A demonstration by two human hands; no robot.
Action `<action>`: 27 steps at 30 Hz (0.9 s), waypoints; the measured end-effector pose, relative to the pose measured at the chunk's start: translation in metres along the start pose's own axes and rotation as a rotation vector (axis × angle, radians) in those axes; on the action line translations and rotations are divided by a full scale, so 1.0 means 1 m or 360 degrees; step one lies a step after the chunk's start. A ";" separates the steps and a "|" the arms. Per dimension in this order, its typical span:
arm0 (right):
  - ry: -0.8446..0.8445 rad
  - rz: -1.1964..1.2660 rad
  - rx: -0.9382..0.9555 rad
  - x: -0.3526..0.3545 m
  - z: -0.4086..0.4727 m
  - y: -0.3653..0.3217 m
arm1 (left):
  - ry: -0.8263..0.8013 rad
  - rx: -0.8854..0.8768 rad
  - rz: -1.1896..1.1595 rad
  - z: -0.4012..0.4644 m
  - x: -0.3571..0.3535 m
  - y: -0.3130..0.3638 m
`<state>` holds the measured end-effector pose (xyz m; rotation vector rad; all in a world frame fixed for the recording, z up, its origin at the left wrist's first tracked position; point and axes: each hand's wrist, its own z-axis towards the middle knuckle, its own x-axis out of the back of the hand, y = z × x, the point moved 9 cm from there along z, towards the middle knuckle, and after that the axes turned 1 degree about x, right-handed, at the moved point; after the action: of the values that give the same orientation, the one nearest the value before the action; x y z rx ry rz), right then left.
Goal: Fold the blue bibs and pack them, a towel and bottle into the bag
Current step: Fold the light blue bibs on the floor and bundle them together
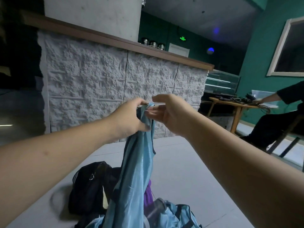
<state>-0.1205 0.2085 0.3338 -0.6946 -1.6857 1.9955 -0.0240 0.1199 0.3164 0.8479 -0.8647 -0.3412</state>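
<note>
While one blue bib (pixel 136 170) hangs unfolded, packing has barely begun.
Nearest, more blue bibs (pixel 177 216), what may be the bottle (pixel 156 207) and the black bag (pixel 92 186) lie on the floor (pixel 189 162); above, the left hand (pixel 130 117) grips the bib's top, the right hand (pixel 171 112) pinches it with loose fingers.

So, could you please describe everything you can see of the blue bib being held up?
The blue bib is light blue, of a shiny, finely ribbed mesh-like fabric with dark trim along its edges. It hangs unfolded in long vertical creases, lifted above the floor. The left hand grips its bunched top, and the right hand pinches the upper edge beside it. Its lower end drops out of view at the bottom of the frame, in front of the black bag and beside more blue fabric.
</note>
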 end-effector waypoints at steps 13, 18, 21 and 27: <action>-0.0432 -0.0285 -0.0348 0.033 -0.030 0.186 | 0.0185 0.0077 -0.0647 0.005 0.037 0.021; -0.0317 -0.0137 -0.0199 0.019 -0.035 0.180 | 0.0336 0.0143 -0.0668 0.013 0.056 -0.009; -0.0424 -0.0027 -0.0247 0.016 -0.037 0.170 | 0.0557 0.0382 -0.0813 0.022 0.075 -0.068; -0.0595 0.0165 -0.0257 0.008 -0.035 0.154 | 0.0492 0.0942 -0.1383 0.015 0.048 -0.169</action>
<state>-0.1058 0.2149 0.1768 -0.4904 -2.0822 2.1830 0.0046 -0.0226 0.2169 1.7741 -0.2517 -0.6993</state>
